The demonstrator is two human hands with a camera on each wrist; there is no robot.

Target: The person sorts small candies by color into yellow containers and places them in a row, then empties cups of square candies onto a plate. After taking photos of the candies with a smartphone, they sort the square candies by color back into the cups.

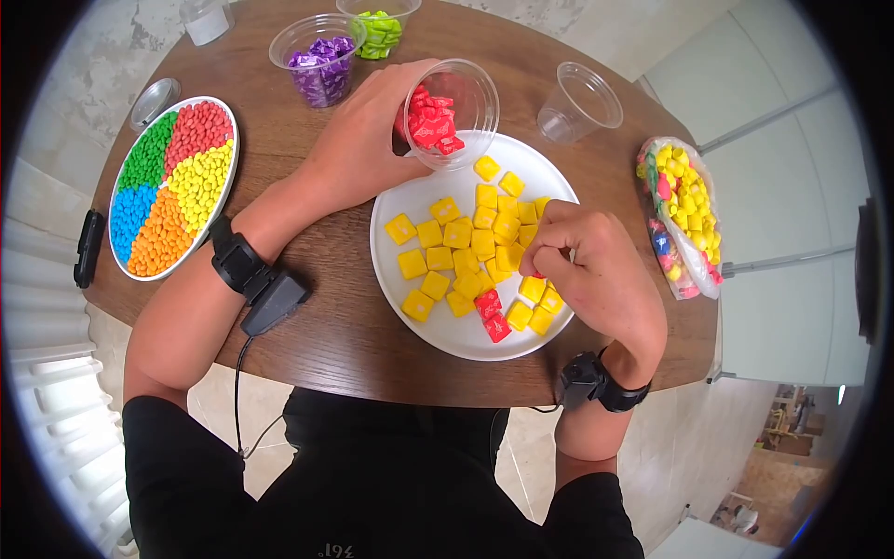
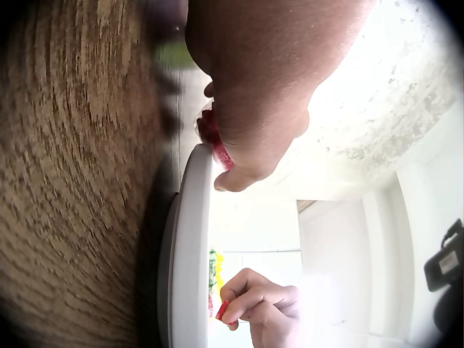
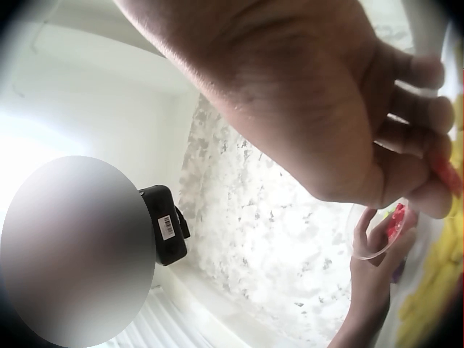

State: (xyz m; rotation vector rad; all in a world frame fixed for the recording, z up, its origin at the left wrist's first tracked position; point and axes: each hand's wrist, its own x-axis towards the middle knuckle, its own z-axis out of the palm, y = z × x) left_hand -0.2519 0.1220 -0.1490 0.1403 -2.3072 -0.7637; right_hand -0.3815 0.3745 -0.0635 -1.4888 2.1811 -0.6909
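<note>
My left hand point(image 1: 368, 130) grips a clear plastic cup point(image 1: 475, 112), tilted over the back edge of the white plate point(image 1: 391, 312). Red wrapped candies point(image 1: 433, 121) lie inside that cup. Over the plate's right side, my right hand point(image 1: 601, 265) pinches a red wrapped candy point(image 2: 222, 311) between thumb and fingers, best seen in the left wrist view. Many yellow wrapped candies point(image 1: 456, 233) are spread across the plate. Two red candies point(image 1: 492, 315) lie among them near the front rim.
A divided tray point(image 1: 233, 154) of coloured candies is at left. Behind stand cups of purple candies point(image 1: 321, 70) and green candies point(image 1: 380, 35). A clear cup point(image 1: 579, 102) stands back right, near a bag of mixed candies point(image 1: 684, 210). A cable point(image 1: 240, 391) hangs from the left wrist camera.
</note>
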